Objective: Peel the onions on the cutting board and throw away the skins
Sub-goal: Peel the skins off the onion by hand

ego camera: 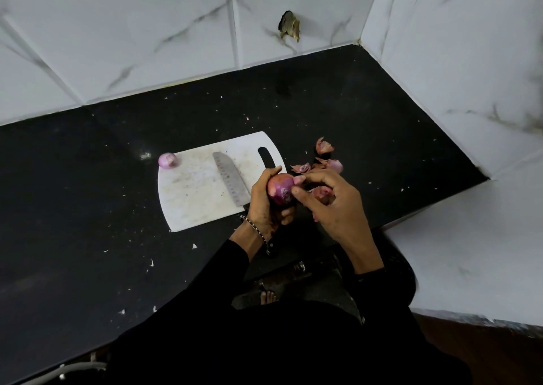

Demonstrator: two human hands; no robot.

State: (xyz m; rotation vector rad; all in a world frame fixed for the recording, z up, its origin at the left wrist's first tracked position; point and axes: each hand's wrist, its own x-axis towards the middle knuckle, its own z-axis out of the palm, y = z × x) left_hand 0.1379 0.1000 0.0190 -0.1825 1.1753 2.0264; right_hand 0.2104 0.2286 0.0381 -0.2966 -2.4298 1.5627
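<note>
Both hands are gripping one onion (280, 189): left hand (264, 205) cupping it, right hand (329, 205) pinching its skin, beside the cutting board (194, 202) on the tabletop (88, 193).

A black counter (88, 179) runs into the corner, flecked with small pale crumbs. White marble-look tiles (147, 32) cover the far wall and the right wall; one far tile has a chipped dark hole (289, 26). A knife (229, 179) lies on the right part of the board, its dimpled blade pointing away, its dark handle toward the near edge. Near left, a grey hose (73, 368) shows below the counter edge. Near right, brown floor (484, 349)
</note>
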